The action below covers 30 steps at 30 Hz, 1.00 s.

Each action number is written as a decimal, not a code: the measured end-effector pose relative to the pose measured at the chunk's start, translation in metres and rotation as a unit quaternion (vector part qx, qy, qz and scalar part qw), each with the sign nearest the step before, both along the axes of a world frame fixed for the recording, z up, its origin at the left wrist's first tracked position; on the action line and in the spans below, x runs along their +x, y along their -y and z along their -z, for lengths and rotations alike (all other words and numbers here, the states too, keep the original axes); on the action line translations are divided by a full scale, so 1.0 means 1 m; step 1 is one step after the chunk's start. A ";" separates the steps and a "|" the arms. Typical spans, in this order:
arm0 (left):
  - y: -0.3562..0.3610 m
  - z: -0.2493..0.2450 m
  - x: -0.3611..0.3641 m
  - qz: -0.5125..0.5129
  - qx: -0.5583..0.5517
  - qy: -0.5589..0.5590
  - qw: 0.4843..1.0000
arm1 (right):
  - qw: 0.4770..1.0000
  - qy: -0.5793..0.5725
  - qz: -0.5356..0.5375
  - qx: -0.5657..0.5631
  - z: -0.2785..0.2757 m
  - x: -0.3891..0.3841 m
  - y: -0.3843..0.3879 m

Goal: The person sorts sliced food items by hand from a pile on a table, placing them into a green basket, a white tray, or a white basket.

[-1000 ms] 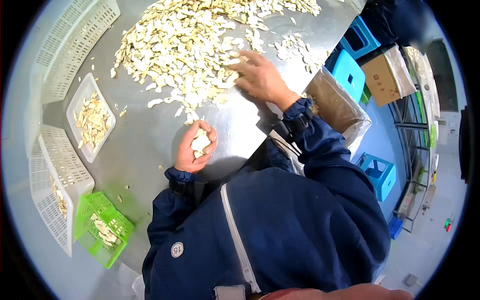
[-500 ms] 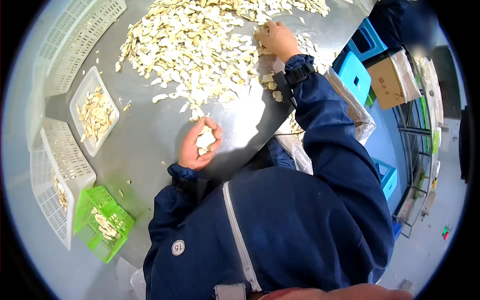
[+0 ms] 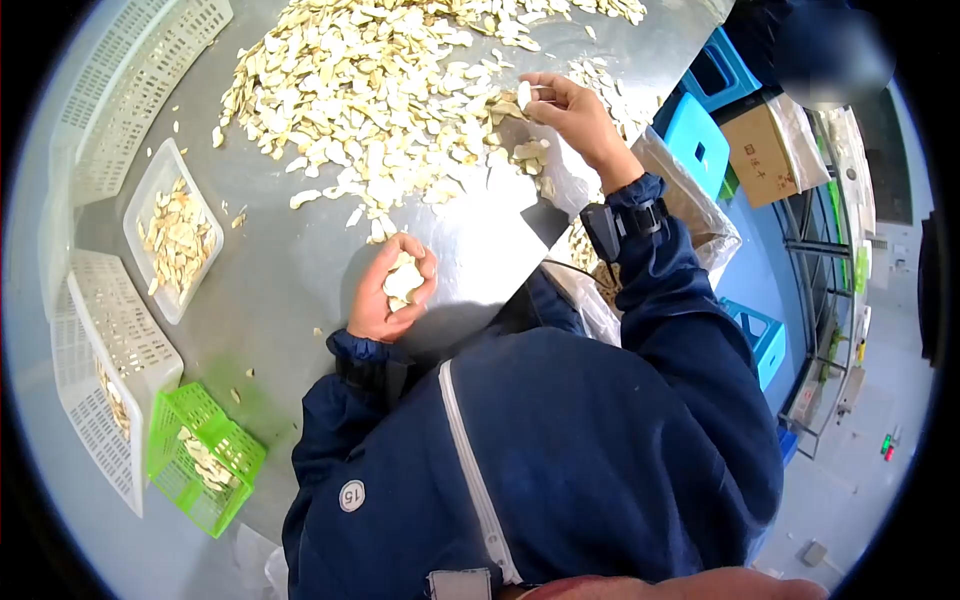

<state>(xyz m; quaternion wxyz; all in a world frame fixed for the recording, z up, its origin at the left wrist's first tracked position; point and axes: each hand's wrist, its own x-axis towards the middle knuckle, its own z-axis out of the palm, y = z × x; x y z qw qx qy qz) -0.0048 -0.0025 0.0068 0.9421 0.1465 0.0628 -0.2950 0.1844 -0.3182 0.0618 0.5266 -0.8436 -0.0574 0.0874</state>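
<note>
Pale dried slices (image 3: 350, 90) lie in a broad heap on the metal table (image 3: 270, 300). My left hand (image 3: 393, 288), low on the table below the heap, curls around a small bunch of pale slices (image 3: 403, 280). At the right side of the heap, my right hand (image 3: 575, 115) pinches one whitish slice (image 3: 524, 95) between thumb and fingers, just above other slices. Its remaining fingers are bent.
A white tray (image 3: 215, 240) of darker slices, white perforated baskets (image 3: 140, 340) and a green basket (image 3: 200, 405) stand at the left. Blue stools (image 3: 697, 145), a cardboard box (image 3: 765, 150) and a lined bag of slices (image 3: 600, 315) are at the right.
My right hand has moved down and slightly right from the heap, and a whitish slice now shows in its fingers. My left hand still holds its bunch. The whole view has shifted slightly.
</note>
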 end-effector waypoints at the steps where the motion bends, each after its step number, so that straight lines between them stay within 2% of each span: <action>1: 0.000 0.001 0.000 0.001 0.000 -0.001 1.000 | 1.000 -0.007 -0.004 0.017 0.000 -0.003 -0.004; 6: 0.000 0.004 -0.002 -0.011 0.008 -0.005 1.000 | 0.997 -0.057 -0.040 0.038 -0.002 -0.029 -0.035; 8: 0.002 -0.002 0.000 -0.016 0.023 -0.005 1.000 | 0.989 -0.055 -0.119 0.074 0.003 -0.063 -0.058; 10: 0.004 -0.008 0.001 -0.023 0.042 -0.015 0.999 | 0.966 -0.070 -0.206 0.137 -0.026 -0.100 -0.076; 11: 0.004 -0.011 0.000 -0.029 0.053 -0.023 0.998 | 0.974 -0.025 -0.163 0.154 -0.017 -0.113 -0.081; 13: 0.003 -0.010 -0.002 -0.038 0.075 -0.034 0.996 | 0.982 -0.062 -0.168 0.058 -0.017 -0.115 -0.065; 15: 0.000 0.003 -0.002 -0.017 0.028 -0.012 0.999 | 0.982 -0.063 -0.171 -0.050 -0.008 -0.114 -0.041; 16: -0.001 0.005 -0.001 -0.006 0.004 -0.001 1.000 | 0.980 -0.064 -0.176 -0.069 -0.013 -0.113 -0.031; 18: -0.002 0.004 -0.001 -0.007 0.016 0.003 1.000 | 0.986 -0.016 -0.123 -0.114 -0.009 -0.110 -0.010; 19: -0.002 0.003 -0.002 -0.007 0.022 0.005 1.000 | 0.984 0.035 -0.061 -0.167 -0.006 -0.107 -0.002; 21: -0.001 0.003 -0.001 -0.009 0.016 0.013 1.000 | 0.954 0.147 0.047 -0.257 -0.003 -0.095 0.008; 24: -0.001 0.001 -0.001 -0.014 0.021 0.016 1.000 | 0.953 0.164 0.044 -0.252 -0.009 -0.088 0.001; 26: 0.000 0.000 -0.002 -0.016 0.023 0.013 1.000 | 0.918 0.268 -0.009 -0.292 0.002 -0.082 -0.007; 27: 0.000 0.000 -0.002 -0.017 0.022 0.011 1.000 | 0.918 0.288 -0.007 -0.272 0.007 -0.077 -0.009; 30: 0.000 0.001 -0.002 -0.020 0.016 0.008 1.000 | 0.943 0.202 0.016 -0.264 0.018 -0.059 -0.002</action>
